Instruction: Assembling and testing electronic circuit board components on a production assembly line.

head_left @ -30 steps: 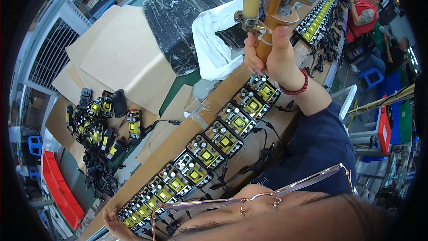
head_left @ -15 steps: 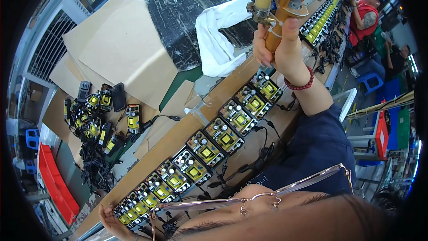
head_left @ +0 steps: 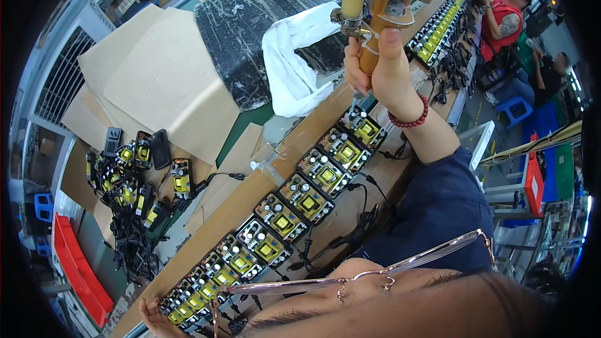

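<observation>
My right hand (head_left: 385, 66), with a red bead bracelet on its wrist, is closed around an amber dispensing gun (head_left: 379, 9). The gun's thin tip points down over the far end of a slanting row of open power adapters. The adapter at that end (head_left: 363, 128) lies just below the tip; black cases hold circuit boards with yellow transformers. At the near left end of the row, my left hand (head_left: 155, 318) rests its extended fingers beside the last adapters (head_left: 178, 313). Part of the left hand is cut off by the lower edge, and glasses cover part of the row.
Left of the row lie a tangled pile of adapters with cables (head_left: 128, 194), cardboard sheets (head_left: 163, 81) and a white cloth (head_left: 285, 62) on a black surface. A red tray (head_left: 78, 269) is at far left. Another adapter row (head_left: 438, 28) leads toward a person in red (head_left: 501, 25).
The whole view has shifted slightly, so the scene sits a little farther left. My right hand keeps its grip on the dispensing gun over the row's far end.
</observation>
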Demonstrator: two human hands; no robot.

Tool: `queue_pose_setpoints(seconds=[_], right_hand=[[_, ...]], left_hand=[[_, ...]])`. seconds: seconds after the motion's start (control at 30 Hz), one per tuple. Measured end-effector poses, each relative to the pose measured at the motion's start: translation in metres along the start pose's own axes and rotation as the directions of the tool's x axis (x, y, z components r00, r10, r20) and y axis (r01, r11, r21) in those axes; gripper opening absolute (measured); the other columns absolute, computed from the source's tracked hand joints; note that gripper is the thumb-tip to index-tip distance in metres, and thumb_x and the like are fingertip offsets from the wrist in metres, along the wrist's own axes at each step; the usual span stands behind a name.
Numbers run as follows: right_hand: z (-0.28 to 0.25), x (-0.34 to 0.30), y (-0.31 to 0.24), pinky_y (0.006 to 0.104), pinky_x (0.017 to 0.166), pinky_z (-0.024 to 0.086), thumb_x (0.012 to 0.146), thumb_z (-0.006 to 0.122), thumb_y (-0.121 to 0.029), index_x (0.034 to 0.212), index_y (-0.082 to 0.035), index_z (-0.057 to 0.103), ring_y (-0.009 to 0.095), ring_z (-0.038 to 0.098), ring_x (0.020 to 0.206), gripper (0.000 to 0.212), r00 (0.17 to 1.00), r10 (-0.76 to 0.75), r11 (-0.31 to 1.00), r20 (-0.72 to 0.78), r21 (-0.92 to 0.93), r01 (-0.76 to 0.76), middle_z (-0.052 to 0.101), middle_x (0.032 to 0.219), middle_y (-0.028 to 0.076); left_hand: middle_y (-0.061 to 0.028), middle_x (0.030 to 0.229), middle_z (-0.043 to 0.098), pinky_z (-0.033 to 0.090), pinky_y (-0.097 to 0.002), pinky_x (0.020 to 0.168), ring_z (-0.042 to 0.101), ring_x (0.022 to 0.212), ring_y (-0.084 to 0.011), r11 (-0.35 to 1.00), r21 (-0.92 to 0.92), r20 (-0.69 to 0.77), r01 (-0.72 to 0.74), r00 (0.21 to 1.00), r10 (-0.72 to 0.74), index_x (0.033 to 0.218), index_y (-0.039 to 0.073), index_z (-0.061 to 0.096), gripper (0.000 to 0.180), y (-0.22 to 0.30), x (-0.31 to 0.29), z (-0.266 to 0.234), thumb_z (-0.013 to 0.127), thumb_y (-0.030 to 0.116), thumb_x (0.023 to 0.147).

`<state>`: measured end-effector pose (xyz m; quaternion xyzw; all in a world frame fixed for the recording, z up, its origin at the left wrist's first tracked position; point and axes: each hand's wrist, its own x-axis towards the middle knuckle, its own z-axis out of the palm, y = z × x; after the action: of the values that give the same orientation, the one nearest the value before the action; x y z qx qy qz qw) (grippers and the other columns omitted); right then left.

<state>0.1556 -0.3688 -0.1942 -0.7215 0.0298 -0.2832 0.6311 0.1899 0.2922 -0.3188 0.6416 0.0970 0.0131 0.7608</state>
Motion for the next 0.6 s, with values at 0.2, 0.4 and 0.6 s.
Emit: queue_pose_setpoints(seconds=[0.2, 0.4, 0.6], right_hand=[[-0.005, 0.002, 0.0, 0.0227, 0.036, 0.03, 0.09, 0.032, -0.069, 0.09, -0.003, 0.05, 0.01, 0.029, 0.031, 0.068, 1.0, 0.018, 1.0, 0.002, -0.015, -0.018, 0.039, 0.044, 0.001], [-0.004, -0.001, -0.006, 0.0216, 0.036, 0.031, 0.091, 0.033, -0.068, 0.093, -0.002, 0.05, 0.01, 0.03, 0.031, 0.068, 1.0, 0.01, 1.0, 0.0, -0.024, -0.01, 0.041, 0.044, 0.002], [-0.01, -0.008, -0.023, 0.021, 0.034, 0.029, 0.092, 0.035, -0.065, 0.094, 0.0, 0.051, 0.009, 0.03, 0.031, 0.067, 0.997, -0.014, 1.0, 0.071, 0.003, 0.013, 0.043, 0.044, 0.002]], left_hand=[[-0.0158, 0.095, 0.068, 0.045, -0.0366, 0.09, 0.063, 0.094, -0.0273, 0.999, 0.046, -0.043, -0.026, 0.999, 0.028, 0.113, 0.002, 0.064, 0.032, -0.002, 0.002, -0.004, 0.05, 0.022, 0.091], [-0.0153, 0.094, 0.068, 0.045, -0.0368, 0.091, 0.063, 0.093, -0.0271, 1.0, -0.029, 0.063, -0.001, 0.998, 0.002, 0.112, 0.002, 0.064, 0.033, 0.004, 0.001, 0.003, 0.049, 0.022, 0.092], [-0.0151, 0.094, 0.067, 0.044, -0.0368, 0.091, 0.063, 0.094, -0.027, 1.0, -0.016, 0.148, -0.005, 0.989, 0.007, 0.113, 0.002, 0.064, 0.033, -0.002, 0.005, 0.009, 0.048, 0.022, 0.092]])
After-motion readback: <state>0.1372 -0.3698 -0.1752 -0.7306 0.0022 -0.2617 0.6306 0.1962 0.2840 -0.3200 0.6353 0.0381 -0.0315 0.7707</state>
